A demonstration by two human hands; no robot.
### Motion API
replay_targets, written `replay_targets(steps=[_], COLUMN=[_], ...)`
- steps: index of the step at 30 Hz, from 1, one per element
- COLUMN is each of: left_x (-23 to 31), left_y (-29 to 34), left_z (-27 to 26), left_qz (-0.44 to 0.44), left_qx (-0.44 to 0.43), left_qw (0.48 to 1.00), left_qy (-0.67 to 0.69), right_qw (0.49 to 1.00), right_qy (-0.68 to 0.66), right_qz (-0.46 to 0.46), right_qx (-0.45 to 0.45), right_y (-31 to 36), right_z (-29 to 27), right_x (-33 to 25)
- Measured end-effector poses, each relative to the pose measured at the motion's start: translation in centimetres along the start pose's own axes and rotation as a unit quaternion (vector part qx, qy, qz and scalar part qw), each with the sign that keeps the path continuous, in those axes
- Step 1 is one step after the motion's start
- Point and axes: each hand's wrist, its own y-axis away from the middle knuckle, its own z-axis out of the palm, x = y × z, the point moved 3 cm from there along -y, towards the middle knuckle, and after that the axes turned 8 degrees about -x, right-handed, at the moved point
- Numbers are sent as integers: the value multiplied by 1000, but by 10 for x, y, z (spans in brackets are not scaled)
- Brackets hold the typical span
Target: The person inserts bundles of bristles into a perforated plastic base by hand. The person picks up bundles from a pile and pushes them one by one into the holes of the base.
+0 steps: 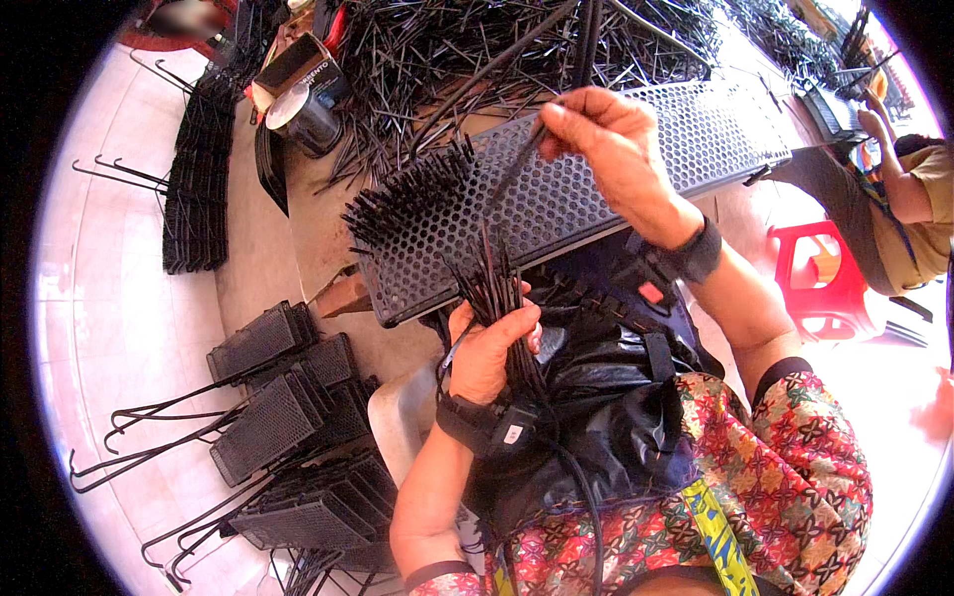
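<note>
A long dark perforated panel (586, 204) lies slantwise in front of me, its face covered with round holes. Dense rows of short black strips (409, 194) stick up from its left end. Low, by the panel's near edge, my left hand (484, 360) is closed around a bundle of thin black strips (494, 283), whose tips fan out upward. Over the middle of the panel, my right hand (621, 159) pinches one black strip (517, 167) between thumb and fingers. That strip slants down toward the holes; whether its lower end touches the panel, I cannot tell.
Loose black strips (427, 60) heap behind the panel, beside a dark cup (303, 119) and an open box (295, 65). Hooked black racks (268, 427) stack on the floor at left. A red stool (820, 273) and another person (909, 199) are at right.
</note>
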Motion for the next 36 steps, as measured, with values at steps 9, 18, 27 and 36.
replay_targets(steps=[9,18,27,36], left_x=[3,3,3,2], left_y=[1,1,0,-2], left_z=[0,0,-4,-4], left_qz=[17,11,3,6], left_qx=[8,20,15,25], left_qw=[1000,1000,1000,1000], left_qy=[-11,-8,-9,-13], right_qw=[914,959,925,845], right_qy=[311,236,295,437], right_qz=[-261,-134,-76,-199], right_qx=[-28,-75,-227,-237], right_y=[-19,-22,-56,-66], right_z=[9,6,7,29], right_x=[-5,16,24,15])
